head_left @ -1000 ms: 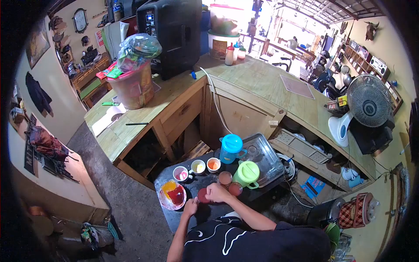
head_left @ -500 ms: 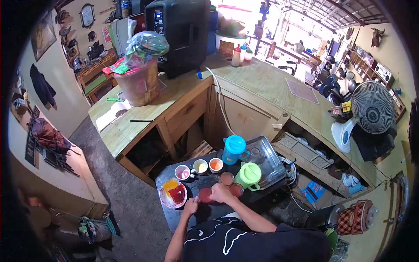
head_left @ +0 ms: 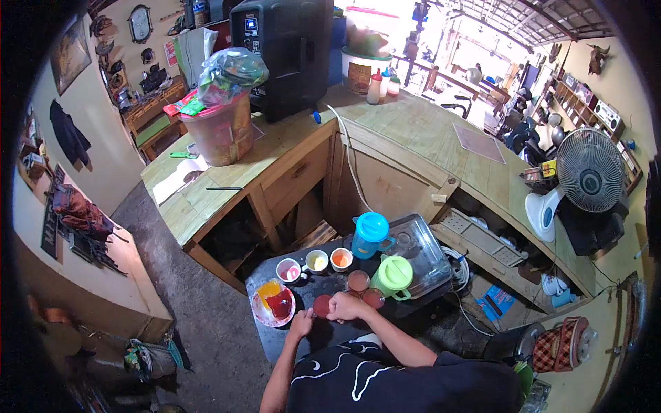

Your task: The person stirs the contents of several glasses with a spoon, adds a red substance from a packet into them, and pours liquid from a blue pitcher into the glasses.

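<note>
The right hand (head_left: 348, 306) grips red cup (head_left: 321, 305); left hand (head_left: 301, 321), grip unclear, beside plate (head_left: 260, 315); green jug (head_left: 392, 274) close by

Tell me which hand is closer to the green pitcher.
Right. The right hand is close to the green pitcher, just on the person's side of it; the left hand is farther away, next to the plate.
</note>
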A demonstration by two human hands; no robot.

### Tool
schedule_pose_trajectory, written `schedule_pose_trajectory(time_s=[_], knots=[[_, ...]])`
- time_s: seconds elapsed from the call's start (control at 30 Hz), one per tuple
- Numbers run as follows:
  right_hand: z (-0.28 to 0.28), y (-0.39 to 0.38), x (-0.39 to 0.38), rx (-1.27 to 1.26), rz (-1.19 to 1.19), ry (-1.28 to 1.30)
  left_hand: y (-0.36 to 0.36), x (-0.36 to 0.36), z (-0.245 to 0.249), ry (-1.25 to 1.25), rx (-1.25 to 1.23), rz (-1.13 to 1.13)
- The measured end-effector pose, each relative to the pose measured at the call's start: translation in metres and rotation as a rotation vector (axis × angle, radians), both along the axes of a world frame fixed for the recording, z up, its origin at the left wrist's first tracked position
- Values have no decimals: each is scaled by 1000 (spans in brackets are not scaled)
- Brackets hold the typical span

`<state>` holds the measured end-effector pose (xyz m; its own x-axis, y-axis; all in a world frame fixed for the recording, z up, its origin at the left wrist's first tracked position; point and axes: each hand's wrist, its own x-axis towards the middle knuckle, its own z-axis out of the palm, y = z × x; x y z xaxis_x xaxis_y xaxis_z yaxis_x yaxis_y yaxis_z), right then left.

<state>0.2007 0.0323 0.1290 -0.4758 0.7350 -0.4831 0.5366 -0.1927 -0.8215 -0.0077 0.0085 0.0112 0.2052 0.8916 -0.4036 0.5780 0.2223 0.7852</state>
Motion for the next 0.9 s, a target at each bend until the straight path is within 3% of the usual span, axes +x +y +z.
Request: schedule_pose_trajectory(time_s=[0.1,0.13,0.23,0.33,0.43,0.53,0.63,0.73,0.83,0.9], knots=[[-12,-1,-5,453,-272,-135,-1,0,2,10,-5,8],[-11,-2,-4,529,-276,-291,-1,1,0,4,-5,17],[-4,0,-1,481,-51,-422,1,-1,-12,-14,2,10],[10,2,0,323,146,-222,2,-1,-27,1,21,4],[6,-1,-12,416,-163,-179,2,-2,-21,25,0,4],[-6,1,-13,581,-207,-439,0,0,-14,32,-11,9],[-11,3,-5,408,83,-445,0,0,-10,-4,-11,11],[0,5,-3,141,-12,-62,-1,2,-3,-18,-8,13],[-11,-1,-10,504,-321,-299,-1,1,-2,21,-4,11],[-15,-3,-10,516,-209,-418,-1,1,0,27,-1,15]])
